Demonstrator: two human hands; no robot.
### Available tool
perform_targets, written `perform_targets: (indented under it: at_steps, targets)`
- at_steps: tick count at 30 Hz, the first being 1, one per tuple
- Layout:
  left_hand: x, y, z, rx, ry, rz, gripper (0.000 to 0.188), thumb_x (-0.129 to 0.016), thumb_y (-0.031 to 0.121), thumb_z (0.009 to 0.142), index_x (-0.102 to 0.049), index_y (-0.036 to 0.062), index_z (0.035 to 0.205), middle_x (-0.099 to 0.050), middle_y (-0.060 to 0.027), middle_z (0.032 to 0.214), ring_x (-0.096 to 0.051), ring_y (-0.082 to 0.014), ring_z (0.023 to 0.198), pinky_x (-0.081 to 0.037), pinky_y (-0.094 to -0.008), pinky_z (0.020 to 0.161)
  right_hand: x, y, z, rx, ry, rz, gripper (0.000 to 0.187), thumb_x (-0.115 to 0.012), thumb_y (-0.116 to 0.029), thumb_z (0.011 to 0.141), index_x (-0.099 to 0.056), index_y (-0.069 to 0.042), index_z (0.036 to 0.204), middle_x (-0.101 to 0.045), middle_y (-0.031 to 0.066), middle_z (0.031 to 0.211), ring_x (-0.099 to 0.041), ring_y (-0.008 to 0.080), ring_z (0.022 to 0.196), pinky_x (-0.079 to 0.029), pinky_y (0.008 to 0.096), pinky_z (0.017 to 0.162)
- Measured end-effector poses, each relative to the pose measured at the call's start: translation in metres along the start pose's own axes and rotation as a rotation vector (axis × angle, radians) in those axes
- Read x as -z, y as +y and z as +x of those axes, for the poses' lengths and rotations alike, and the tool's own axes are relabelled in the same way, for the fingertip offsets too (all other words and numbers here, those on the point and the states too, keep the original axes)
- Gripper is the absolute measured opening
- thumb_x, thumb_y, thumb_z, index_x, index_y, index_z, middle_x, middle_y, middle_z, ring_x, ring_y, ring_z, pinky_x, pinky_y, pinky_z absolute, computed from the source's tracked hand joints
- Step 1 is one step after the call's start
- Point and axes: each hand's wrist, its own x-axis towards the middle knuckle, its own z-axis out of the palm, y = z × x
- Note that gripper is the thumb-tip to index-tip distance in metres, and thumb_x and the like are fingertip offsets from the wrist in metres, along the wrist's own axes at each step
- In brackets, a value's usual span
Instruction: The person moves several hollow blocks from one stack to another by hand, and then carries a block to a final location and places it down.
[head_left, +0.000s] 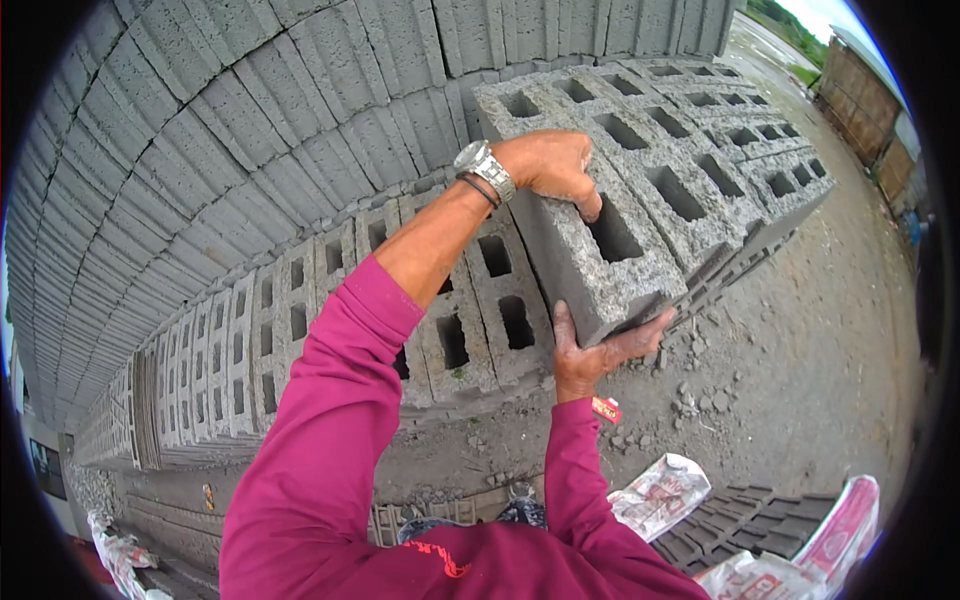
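A grey hollow concrete block (555,255) stands at the near left end of an upper row of similar blocks. My left hand (552,165) lies over its top, fingers hooked into one of its rectangular holes. Below, my right hand (592,358) cups the block's near lower end, thumb on the left face and fingers curled underneath. The left fingertips are hidden inside the hole. Against its right side the block sits close to the other blocks in the upper row (690,150). A silver watch (485,165) and a dark band are on my left wrist.
A lower row of hollow blocks (325,290) runs off to the left. Behind rises a tall wall of stacked blocks (200,140). Rubble (705,400) lies on the dirt ground at right. Nearer are a crumpled printed sack (662,495) and dark stacked slabs (740,520).
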Motion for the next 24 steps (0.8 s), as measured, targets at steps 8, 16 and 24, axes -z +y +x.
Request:
perform_targets:
  at_steps: [8,16,24]
  targets:
    - [-0.009,0.005,0.005,-0.035,0.041,-0.005,0.053,-0.079,0.035,0.056,-0.037,0.0033,0.047,-0.03,0.001,0.044,-0.028,-0.0169,0.04,-0.02,-0.0394,0.04,0.013,0.0,0.004,0.02,0.007,-0.012,0.129,-0.088,-0.034,0.063,-0.002,0.006,0.15,-0.017,0.0263,0.146,-0.018,0.0437,0.137,-0.015,0.0549,0.113]
    - [-0.008,-0.005,-0.009,0.09,0.09,0.035,0.055,-0.077,0.038,0.059,-0.036,0.0019,0.051,-0.031,-0.0007,0.049,-0.032,-0.0156,0.046,-0.022,-0.04,0.044,0.014,0.002,0.004,0.024,-0.116,0.039,0.126,-0.088,-0.037,0.064,-0.005,0.002,0.151,-0.019,0.0235,0.145,-0.021,0.0413,0.137,-0.023,0.0521,0.113]
    - [-0.009,-0.002,0.002,0.027,-0.003,-0.021,0.057,-0.078,0.038,0.059,-0.032,0.0052,0.053,-0.027,0.0023,0.052,-0.029,-0.0142,0.049,-0.02,-0.0401,0.046,-0.001,0.035,0.012,-0.025,0.085,0.216,0.123,-0.042,-0.089,0.073,-0.025,0.007,0.147,-0.028,0.0215,0.14,-0.028,0.0378,0.134,-0.023,0.0509,0.113]
